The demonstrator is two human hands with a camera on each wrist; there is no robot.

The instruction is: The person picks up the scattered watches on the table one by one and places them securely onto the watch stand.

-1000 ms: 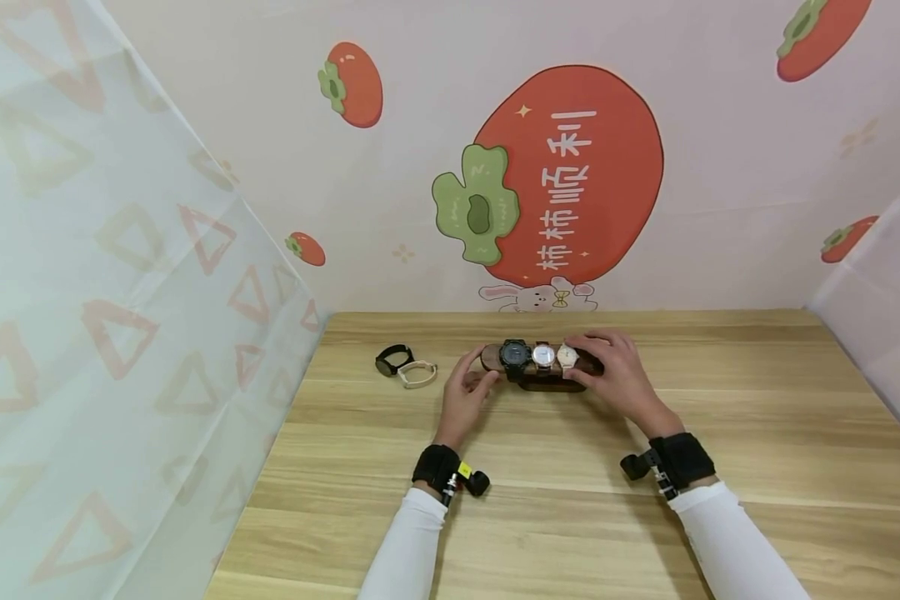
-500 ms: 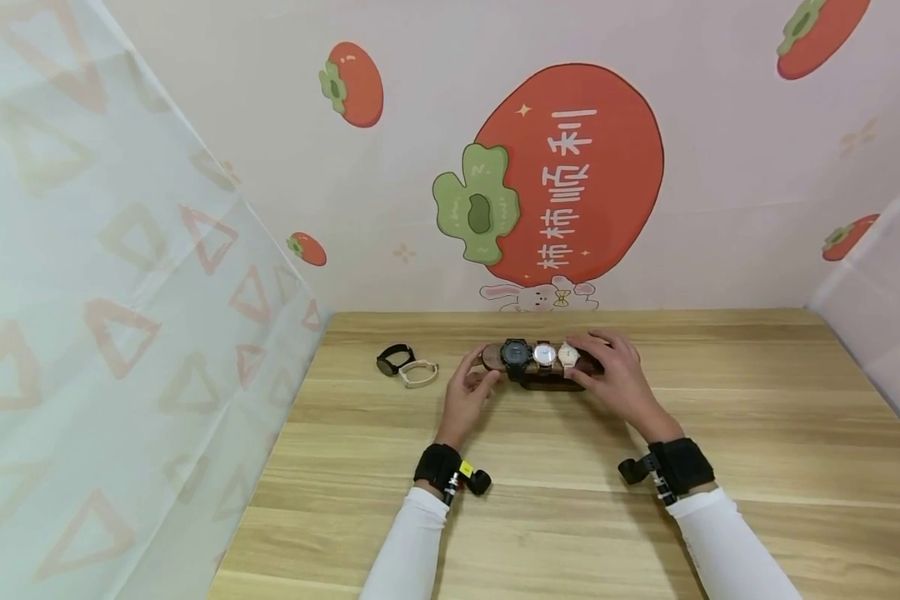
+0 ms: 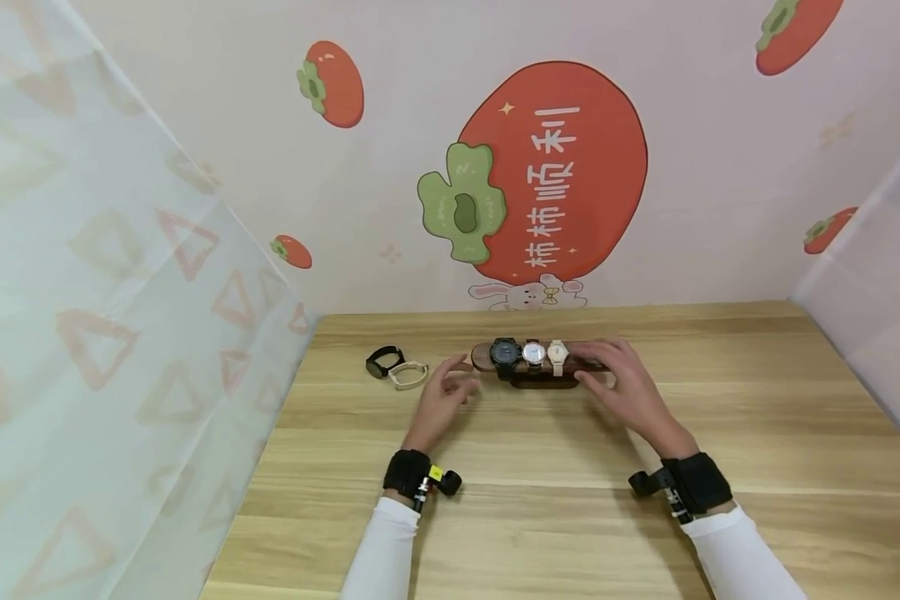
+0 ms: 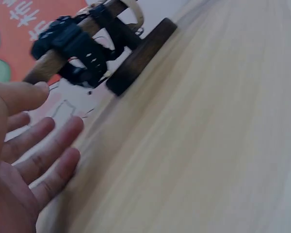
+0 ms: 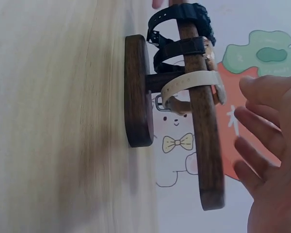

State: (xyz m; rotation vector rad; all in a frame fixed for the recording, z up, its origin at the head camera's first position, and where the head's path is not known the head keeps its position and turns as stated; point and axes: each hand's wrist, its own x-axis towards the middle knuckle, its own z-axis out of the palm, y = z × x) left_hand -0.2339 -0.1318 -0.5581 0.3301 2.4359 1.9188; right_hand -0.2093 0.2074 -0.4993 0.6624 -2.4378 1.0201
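A dark wooden watch stand (image 3: 482, 357) rises from a short base near the back of the table. Strapped round its bar, left to right, are a chunky black watch (image 3: 505, 353), a white-dialled watch (image 3: 533, 354) with a dark strap, and a cream watch (image 3: 558, 357). My left hand (image 3: 437, 407) is just off the bar's left end; its fingers are spread and hold nothing in the left wrist view. At the right end, my right hand (image 3: 636, 400) has its thumb and fingers apart, and the right wrist view shows the hand beside the bar, gripping nothing.
Two more watches, one black (image 3: 378, 367) and one cream (image 3: 409, 377), lie on the wooden table (image 3: 525, 500) left of the stand. A printed wall (image 3: 390, 183) stands right behind the table's back edge.
Both hands have let go of the stand's ends: the left moved leftward, and the right drew back from the cream watch. The stand and watches keep their places; the head view shifted slightly.
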